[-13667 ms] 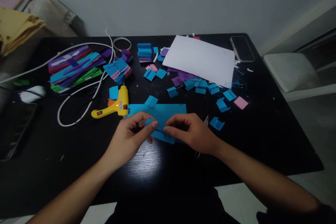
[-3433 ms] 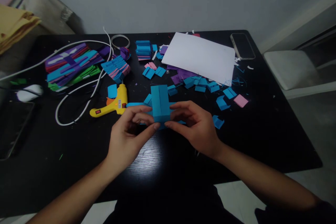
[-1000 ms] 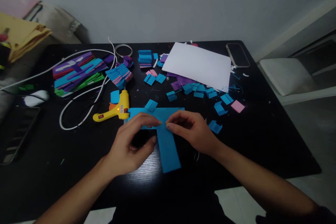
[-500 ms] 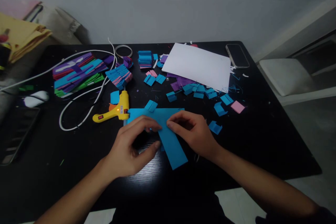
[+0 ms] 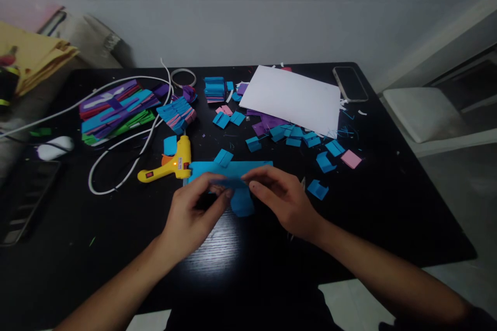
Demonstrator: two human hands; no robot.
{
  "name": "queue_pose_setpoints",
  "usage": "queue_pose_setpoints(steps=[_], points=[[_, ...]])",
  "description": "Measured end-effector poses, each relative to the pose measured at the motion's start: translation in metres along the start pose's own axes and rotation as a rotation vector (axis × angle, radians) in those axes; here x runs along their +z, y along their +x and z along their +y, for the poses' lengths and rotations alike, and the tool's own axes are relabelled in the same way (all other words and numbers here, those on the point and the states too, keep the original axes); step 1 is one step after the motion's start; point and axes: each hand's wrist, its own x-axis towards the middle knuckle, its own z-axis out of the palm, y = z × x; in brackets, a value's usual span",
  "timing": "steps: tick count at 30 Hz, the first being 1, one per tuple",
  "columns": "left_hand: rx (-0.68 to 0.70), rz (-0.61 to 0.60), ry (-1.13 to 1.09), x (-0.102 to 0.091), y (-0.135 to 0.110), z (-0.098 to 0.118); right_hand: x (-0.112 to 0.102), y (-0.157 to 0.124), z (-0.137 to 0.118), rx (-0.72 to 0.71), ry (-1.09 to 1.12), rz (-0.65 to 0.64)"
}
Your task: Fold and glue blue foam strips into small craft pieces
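Observation:
My left hand [image 5: 192, 214] and my right hand [image 5: 285, 199] meet above the near middle of a black table [image 5: 388, 207]. Both pinch a folded blue paper strip [image 5: 241, 202] between thumb and fingers; the strip is blurred and hangs short below my fingertips. Just behind my hands a flat blue paper sheet [image 5: 229, 169] lies on the table with a small folded blue piece [image 5: 223, 157] on its far edge. A yellow glue gun [image 5: 169, 164] lies to the left of the sheet, its light glowing.
Several small folded blue pieces [image 5: 306, 139] and a pink one [image 5: 350, 159] are scattered right of centre. A white sheet [image 5: 295, 99] and a phone [image 5: 350, 83] lie at the back right. Stacked coloured strips [image 5: 116, 111], a white cable [image 5: 116, 139] and a tape roll [image 5: 183, 75] sit at the left.
The blue strip lay long toward me a second ago. It swung to the right and now shows much shorter and blurred between my fingers. My hands have stayed in place.

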Motion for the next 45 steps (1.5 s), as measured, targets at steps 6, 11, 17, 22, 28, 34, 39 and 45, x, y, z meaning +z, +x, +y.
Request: queue_pose_setpoints(steps=[6, 11, 17, 22, 28, 34, 39, 45], points=[[-0.103, 0.162, -0.218, 0.009, 0.0, 0.004, 0.004, -0.003, 0.003, -0.055, -0.058, 0.088], [-0.021, 0.094, -0.03, 0.003, -0.001, 0.005, 0.004, -0.003, 0.003, -0.17, -0.191, 0.08], [0.047, 0.058, 0.042, 0.001, -0.002, 0.007, 0.001, -0.002, 0.003, -0.206, -0.227, 0.087], [0.07, 0.067, 0.058, 0.001, -0.001, 0.006, 0.001, -0.002, 0.001, -0.249, -0.223, 0.106], [0.121, 0.09, 0.069, 0.0, -0.002, 0.008, 0.001, -0.003, 0.001, -0.266, -0.232, 0.124], [0.186, 0.098, 0.09, 0.0, -0.002, 0.01, 0.001, -0.003, 0.003, -0.347, -0.219, 0.115], [0.246, 0.113, 0.116, -0.001, -0.001, 0.008, 0.0, -0.002, 0.004, -0.409, -0.248, 0.116], [0.289, 0.091, 0.142, -0.001, 0.001, 0.008, 0.0, -0.002, 0.002, -0.42, -0.327, 0.14]])
